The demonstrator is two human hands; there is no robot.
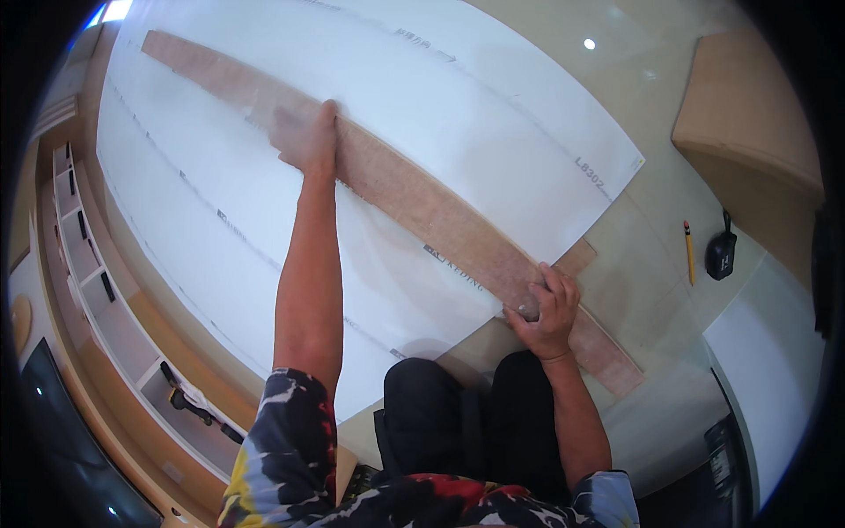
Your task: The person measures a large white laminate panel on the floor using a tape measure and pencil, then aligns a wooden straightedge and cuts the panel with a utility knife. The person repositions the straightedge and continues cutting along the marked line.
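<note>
Right hand (556,317) half closed across the long brown board (440,216), thumb and fingers spanning its width at the white panel's (528,150) near right edge; the board's near end juts past that edge. Pencil (689,255) on the floor (651,242), off the panel's right corner. Farther up, left hand (310,145) rests on the board, fingers blurred; cannot tell how tightly they close. Board's far end reaches toward the panel's far left corner.

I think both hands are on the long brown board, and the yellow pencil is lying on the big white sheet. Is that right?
Not quite: the yellow pencil isn't on the big white sheet. The head view shows it on the floor, off to the right. Both the left hand and right hand are on the long brown board.
</note>
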